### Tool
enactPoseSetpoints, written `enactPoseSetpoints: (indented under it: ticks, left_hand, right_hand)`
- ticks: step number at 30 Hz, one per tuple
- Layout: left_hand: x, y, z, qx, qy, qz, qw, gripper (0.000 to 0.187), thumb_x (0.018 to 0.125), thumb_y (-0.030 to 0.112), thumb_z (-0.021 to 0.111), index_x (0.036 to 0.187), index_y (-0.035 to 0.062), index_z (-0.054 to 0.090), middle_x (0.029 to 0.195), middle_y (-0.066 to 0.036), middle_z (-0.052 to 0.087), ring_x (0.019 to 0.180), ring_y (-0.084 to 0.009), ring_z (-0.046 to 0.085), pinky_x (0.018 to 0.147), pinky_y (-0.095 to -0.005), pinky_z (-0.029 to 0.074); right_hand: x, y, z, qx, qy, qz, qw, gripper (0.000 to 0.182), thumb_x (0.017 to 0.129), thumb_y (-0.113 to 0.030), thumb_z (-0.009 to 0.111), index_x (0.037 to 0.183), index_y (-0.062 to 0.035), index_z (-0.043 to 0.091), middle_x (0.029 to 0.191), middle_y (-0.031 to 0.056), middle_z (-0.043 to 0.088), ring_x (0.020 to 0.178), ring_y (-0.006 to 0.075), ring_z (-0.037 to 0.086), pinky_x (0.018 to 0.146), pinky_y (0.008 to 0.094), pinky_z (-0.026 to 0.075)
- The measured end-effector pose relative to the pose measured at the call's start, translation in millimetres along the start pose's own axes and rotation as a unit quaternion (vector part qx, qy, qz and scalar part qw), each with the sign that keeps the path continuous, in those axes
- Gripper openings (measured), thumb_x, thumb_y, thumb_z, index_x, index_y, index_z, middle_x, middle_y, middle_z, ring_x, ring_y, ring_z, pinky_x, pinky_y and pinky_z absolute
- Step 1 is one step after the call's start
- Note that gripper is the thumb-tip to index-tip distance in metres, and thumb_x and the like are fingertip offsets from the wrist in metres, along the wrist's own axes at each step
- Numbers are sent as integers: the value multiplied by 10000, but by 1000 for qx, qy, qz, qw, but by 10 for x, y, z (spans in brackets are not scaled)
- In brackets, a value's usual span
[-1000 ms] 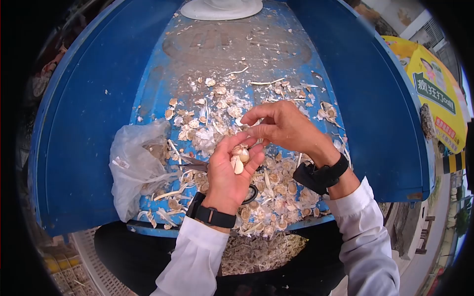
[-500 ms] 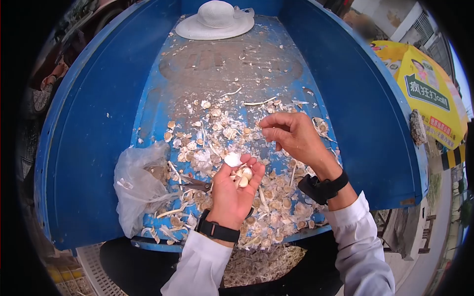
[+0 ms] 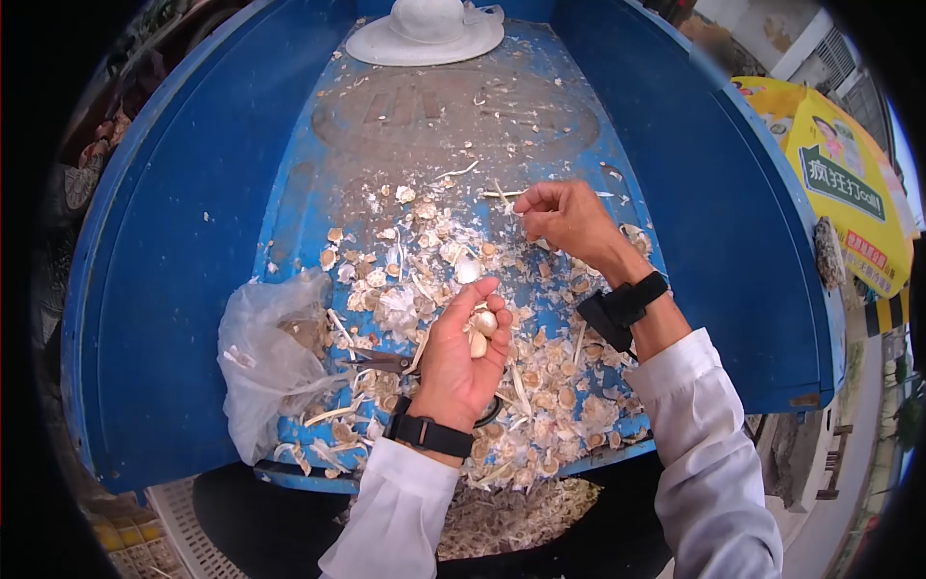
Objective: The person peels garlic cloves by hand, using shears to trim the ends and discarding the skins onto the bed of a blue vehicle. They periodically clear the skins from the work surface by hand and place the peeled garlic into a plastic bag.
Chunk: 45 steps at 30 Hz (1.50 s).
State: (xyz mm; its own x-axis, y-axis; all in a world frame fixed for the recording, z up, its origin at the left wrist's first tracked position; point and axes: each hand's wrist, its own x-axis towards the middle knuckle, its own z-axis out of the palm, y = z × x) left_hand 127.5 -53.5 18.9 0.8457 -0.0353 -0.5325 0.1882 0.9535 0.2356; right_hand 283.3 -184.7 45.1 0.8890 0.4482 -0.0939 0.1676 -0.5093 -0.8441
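Note:
My left hand [image 3: 461, 352] is cupped, palm up, with its fingers curled around several peeled garlic cloves [image 3: 481, 333]. Beyond its fingertips a white flake of garlic skin [image 3: 467, 269] shows against the litter. My right hand [image 3: 571, 227] hovers farther forward and to the right, thumb and fingers pinched together. A thin pale strip of garlic skin [image 3: 504, 199] shows at those fingertips; the exact hold is hard to see. Partly hidden behind my left hand, a pair of dark scissors [image 3: 378, 362] lies among the peelings.
Garlic peelings and stalks [image 3: 545, 405] litter the blue truck bed [image 3: 289, 217], whose high side walls [image 3: 714, 222] rise left and right. A clear plastic bag [image 3: 265, 362] sits at left. A white hat [image 3: 424, 34] rests at the far end; a yellow umbrella [image 3: 849, 183] stands outside.
My right hand has moved slightly forward, and a pale strip now shows at its fingertips. My left fingers have curled more around the cloves; the white flake has left their tips.

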Motion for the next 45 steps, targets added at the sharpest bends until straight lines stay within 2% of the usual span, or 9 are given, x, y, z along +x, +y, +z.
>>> enactPoseSetpoints:
  ticks: [5, 7, 14, 17, 21, 31, 33, 35, 45]
  left_hand:
    - [5, -16, -158, -51, -18, 13, 998, 329, 991, 331, 496, 825, 59, 579, 787, -65, 525, 637, -143, 502, 418, -186, 356]
    - [79, 2, -304, -80, -127, -28, 988, 390, 996, 346, 478, 710, 84, 516, 789, -73, 541, 623, -153, 503, 408, -192, 351]
    - [-42, -94, 150, 39, 48, 22, 998, 244, 973, 253, 530, 985, 16, 588, 871, -97, 606, 671, -160, 573, 457, -206, 410]
    - [49, -92, 51, 49, 36, 8, 998, 244, 971, 232, 520, 991, 2, 596, 907, -123, 623, 711, -167, 603, 491, -214, 438]
    - [211, -57, -332, -30, -132, -13, 991, 245, 972, 240, 510, 925, 13, 589, 874, -118, 610, 680, -154, 583, 424, -198, 391]
    - [117, -84, -107, 79, -37, 11, 996, 351, 982, 277, 476, 1127, -31, 560, 978, -151, 643, 847, -227, 672, 560, -229, 559]
    - [125, -75, -129, 78, -19, 9, 997, 336, 986, 272, 478, 1109, -27, 565, 959, -142, 639, 801, -204, 653, 528, -216, 531]
    - [160, -65, -202, 58, -52, -9, 997, 309, 990, 254, 490, 1110, -22, 565, 939, -129, 629, 727, -171, 612, 480, -200, 474]
    - [95, -208, -130, 116, -70, 85, 987, 284, 998, 275, 530, 1085, 7, 562, 879, -76, 597, 650, -87, 533, 424, -164, 375]
  right_hand:
    - [-158, 39, -144, -101, 14, 27, 994, 154, 802, -46, 648, 940, 12, 681, 737, 77, 663, 598, 127, 595, 549, 285, 493]
    - [-292, 154, -41, -271, -64, -127, 952, 125, 751, -18, 669, 872, 11, 683, 729, 105, 667, 597, 164, 599, 571, 309, 497]
    - [-586, -16, -82, -63, -47, 18, 997, 62, 720, -2, 682, 771, 21, 655, 714, 54, 656, 613, 128, 592, 595, 282, 486]
    - [-517, -63, -114, 19, -62, -23, 998, 55, 732, -8, 682, 764, 20, 647, 718, 18, 637, 638, 99, 586, 597, 270, 483]
    - [-338, 182, 15, -278, -84, -180, 940, 119, 742, -40, 684, 840, 26, 671, 729, 109, 668, 657, 141, 624, 597, 286, 490]
    - [-383, -142, -69, -43, -71, -81, 993, 151, 743, -27, 677, 884, 26, 693, 762, 145, 703, 693, 275, 673, 642, 367, 529]
    - [-111, 162, -19, -186, 18, -174, 967, 167, 767, -17, 692, 933, -4, 697, 765, 89, 689, 727, 190, 660, 623, 336, 516]
    - [16, 266, 45, -296, 4, -137, 945, 135, 750, -11, 646, 870, 28, 694, 806, 192, 694, 744, 308, 682, 709, 387, 528]
    - [-707, -276, 161, -84, -28, -141, 986, 187, 745, -33, 720, 906, 52, 674, 739, 144, 686, 654, 191, 661, 607, 299, 517]
